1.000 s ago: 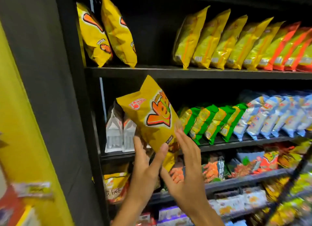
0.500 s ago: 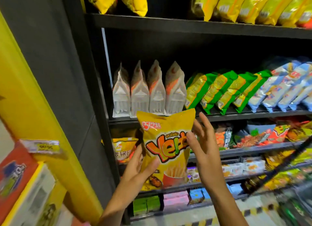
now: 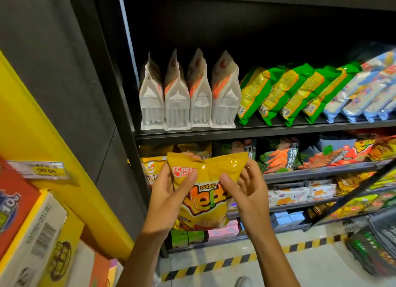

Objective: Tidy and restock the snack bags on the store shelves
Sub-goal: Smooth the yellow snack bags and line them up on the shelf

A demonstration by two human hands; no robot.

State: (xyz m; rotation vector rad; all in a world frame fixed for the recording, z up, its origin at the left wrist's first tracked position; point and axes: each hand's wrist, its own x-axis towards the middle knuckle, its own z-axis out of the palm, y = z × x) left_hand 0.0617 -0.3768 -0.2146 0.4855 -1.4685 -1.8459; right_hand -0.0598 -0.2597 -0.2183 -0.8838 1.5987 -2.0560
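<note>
Both hands grip one crinkly yellow foil potato-snack bag [image 3: 205,192] in front of the black metal shelving [image 3: 257,134] — the left hand [image 3: 169,192] wraps its left edge with the thumb pressed across the front, and the right hand [image 3: 246,190] pinches its upper right corner. That bag hangs upright, near the camera, level with the second shelf of yellow and dark seafood-print packets [image 3: 276,158]. Farther up, four white gusseted pouches [image 3: 188,102] stand left of slanted green-and-yellow bags [image 3: 285,94].
</note>
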